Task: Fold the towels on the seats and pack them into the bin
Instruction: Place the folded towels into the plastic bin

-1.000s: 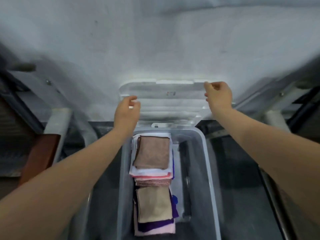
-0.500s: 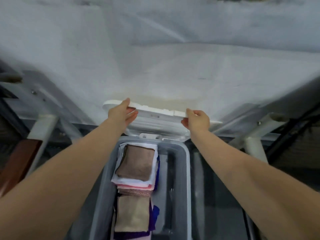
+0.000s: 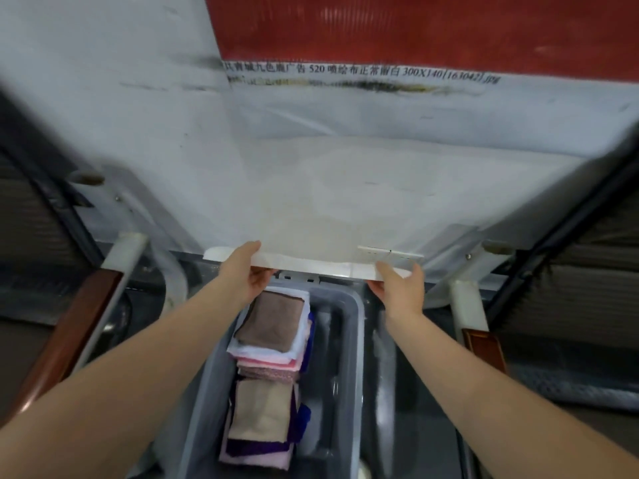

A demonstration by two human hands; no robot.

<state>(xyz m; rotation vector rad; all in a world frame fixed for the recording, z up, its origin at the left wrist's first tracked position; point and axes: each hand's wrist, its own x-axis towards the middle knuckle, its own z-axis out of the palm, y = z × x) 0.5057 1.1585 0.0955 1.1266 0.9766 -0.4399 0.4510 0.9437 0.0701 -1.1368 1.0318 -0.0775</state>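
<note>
Both arms outstretched; left hand (image 3: 247, 273) and right hand (image 3: 401, 288) grip lid (image 3: 311, 264) edge above bin (image 3: 356, 326).

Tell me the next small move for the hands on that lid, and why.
Probably swing the lid down toward you over the bin. Both the left hand and right hand grip its near edge, it is raised, and folded towels already sit stacked inside.

2 hands (image 3: 242, 276) (image 3: 401, 292) on 1 lid (image 3: 311, 264); beneath grip, 1 bin (image 3: 356, 340), 2 stacks of folded towels (image 3: 273, 326) (image 3: 262, 420).
</note>
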